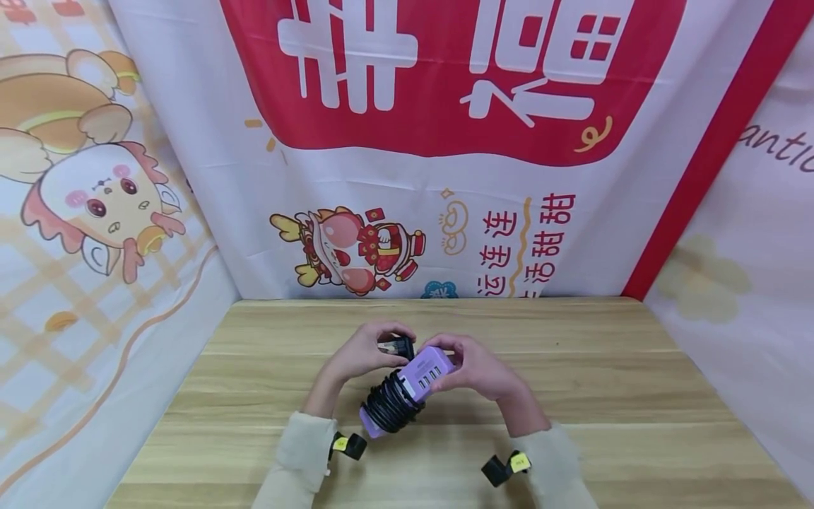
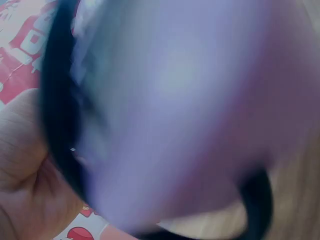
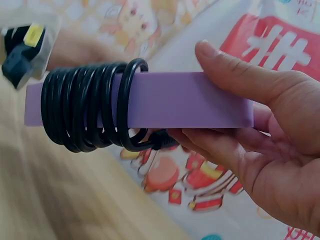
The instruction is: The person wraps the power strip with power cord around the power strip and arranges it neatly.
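A purple power strip (image 1: 427, 368) with several USB ports is held over the table, tilted with its right end higher. Black cable (image 1: 391, 404) is wound in several turns around its lower end. My right hand (image 1: 482, 367) grips the strip's upper end, thumb on one side and fingers on the other, as the right wrist view also shows. Between thumb and fingers, my left hand (image 1: 367, 351) pinches the black plug (image 1: 400, 347) of the cable, close beside the strip. In the left wrist view the strip (image 2: 175, 100) is blurred and hides much of that hand.
The wooden table (image 1: 604, 396) lies beneath both hands. A printed cloth (image 1: 534, 233) hangs along its back edge, with more printed cloth at the left and right sides. Each wrist wears a small black camera mount (image 1: 350, 446) with a yellow label.
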Available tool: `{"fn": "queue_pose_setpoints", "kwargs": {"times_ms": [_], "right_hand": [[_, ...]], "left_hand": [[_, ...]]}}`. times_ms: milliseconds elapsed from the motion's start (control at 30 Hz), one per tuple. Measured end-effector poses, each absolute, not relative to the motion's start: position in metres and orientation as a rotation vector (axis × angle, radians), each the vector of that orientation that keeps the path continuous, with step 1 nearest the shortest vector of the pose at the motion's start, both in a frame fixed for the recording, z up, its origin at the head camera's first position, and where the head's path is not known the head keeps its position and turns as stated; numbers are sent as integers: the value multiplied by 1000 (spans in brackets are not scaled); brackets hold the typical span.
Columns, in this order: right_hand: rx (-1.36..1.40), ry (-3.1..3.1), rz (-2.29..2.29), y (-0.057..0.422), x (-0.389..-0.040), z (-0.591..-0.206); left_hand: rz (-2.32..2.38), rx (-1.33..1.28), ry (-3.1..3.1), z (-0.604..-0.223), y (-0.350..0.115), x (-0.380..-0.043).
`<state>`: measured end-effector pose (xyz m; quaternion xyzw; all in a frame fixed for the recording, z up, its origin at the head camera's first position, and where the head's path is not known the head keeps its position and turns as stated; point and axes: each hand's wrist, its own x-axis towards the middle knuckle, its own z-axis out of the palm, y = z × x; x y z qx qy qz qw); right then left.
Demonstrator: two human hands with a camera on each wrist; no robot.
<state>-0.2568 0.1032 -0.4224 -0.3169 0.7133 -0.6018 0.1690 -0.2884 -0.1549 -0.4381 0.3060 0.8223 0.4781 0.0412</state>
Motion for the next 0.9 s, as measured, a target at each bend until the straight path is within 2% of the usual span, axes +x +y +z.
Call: {"fn": "queue_pose_setpoints", "kwargs": {"times_ms": [333, 600, 900], "right_hand": [[-756, 2047, -1665, 107, -275, -457], [-642, 2129, -1554, 120, -287, -480], [-620, 2240, -1453, 130, -294, -492]], "left_hand": [[1384, 794, 2655, -457, -134, -292], [1350, 775, 2474, -471, -128, -290], [1108, 763, 2396, -450, -145, -279]]}}
